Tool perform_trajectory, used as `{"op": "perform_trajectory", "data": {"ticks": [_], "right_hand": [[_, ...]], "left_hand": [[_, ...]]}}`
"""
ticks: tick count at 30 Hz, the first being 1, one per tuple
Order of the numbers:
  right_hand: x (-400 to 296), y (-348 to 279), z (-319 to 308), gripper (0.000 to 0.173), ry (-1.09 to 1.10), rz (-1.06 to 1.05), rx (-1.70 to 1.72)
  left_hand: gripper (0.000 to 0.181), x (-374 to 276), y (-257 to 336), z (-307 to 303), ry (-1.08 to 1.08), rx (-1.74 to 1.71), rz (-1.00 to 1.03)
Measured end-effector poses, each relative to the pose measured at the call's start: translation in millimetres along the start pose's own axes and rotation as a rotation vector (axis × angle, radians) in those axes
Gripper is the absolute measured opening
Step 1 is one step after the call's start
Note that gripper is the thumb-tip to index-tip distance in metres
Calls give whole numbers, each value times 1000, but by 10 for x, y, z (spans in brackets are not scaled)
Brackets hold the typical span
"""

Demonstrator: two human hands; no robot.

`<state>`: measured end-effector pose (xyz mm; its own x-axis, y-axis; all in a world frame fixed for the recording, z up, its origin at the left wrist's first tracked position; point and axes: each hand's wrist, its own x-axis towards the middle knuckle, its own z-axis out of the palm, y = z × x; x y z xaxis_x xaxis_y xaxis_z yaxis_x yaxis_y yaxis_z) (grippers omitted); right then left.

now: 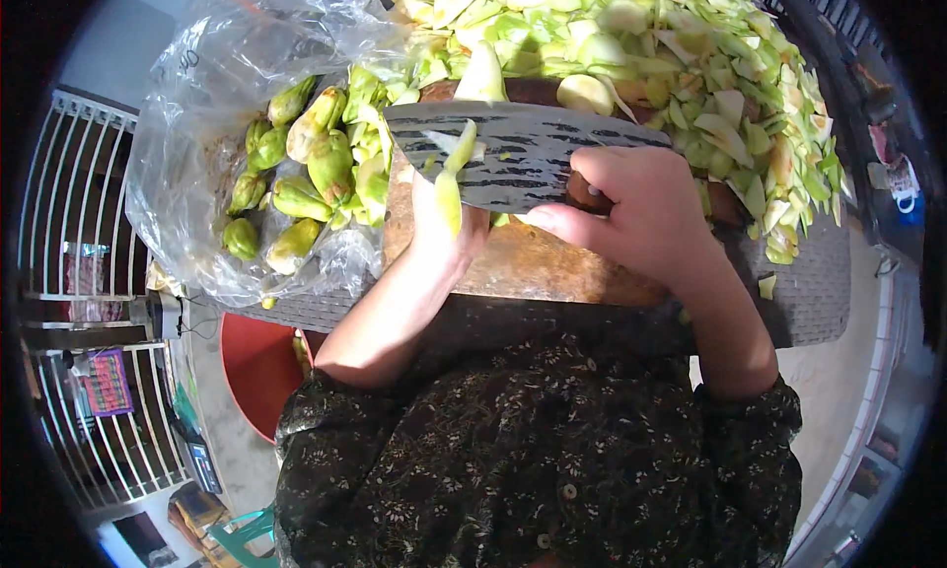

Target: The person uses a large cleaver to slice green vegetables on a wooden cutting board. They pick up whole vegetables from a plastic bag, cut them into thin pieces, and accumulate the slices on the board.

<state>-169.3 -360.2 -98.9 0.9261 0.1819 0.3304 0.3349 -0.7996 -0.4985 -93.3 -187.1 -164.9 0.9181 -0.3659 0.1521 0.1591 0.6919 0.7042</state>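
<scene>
My right hand (636, 205) grips the dark wooden handle (590, 191) of a wide cleaver-like kitchen knife (525, 150), its broad blade lying across the view above the cutting board. A thin green slice (457, 176) clings to the blade near its left end. My left hand (472, 231) is behind the blade; only its wrist and heel show, so its fingers and anything in them are hidden. Just past the blade's upper edge stands a pale peeled chayote piece (482, 76). Under both hands lies a worn wooden cutting board (562, 265).
A large heap of sliced chayote (725, 109) covers the far and right side of the woven-textured table (806, 287). Whole green chayotes (329, 165) lie in a clear plastic bag (177, 161) at left. Below the table's left edge stands a red tub (259, 368), near a green chair (248, 535).
</scene>
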Motion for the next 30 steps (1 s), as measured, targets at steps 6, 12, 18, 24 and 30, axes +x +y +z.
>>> {"op": "perform_trajectory", "data": {"ticks": [6,12,18,24,30], "right_hand": [[70,168,73,53,109,83,-83],[172,723,-173,59,348,515,-59],[69,333,-156,53,178,342,137],[-27,16,17,46,91,-122,126],[-30,-56,77,44,57,-166,48]], "left_hand": [[40,16,38,3,57,33,-56],[45,86,186,167,-21,-13,-226],[46,192,227,140,37,-123,-322],[52,180,204,29,191,-285,-374],[49,203,245,-31,-40,-391,-432]]}}
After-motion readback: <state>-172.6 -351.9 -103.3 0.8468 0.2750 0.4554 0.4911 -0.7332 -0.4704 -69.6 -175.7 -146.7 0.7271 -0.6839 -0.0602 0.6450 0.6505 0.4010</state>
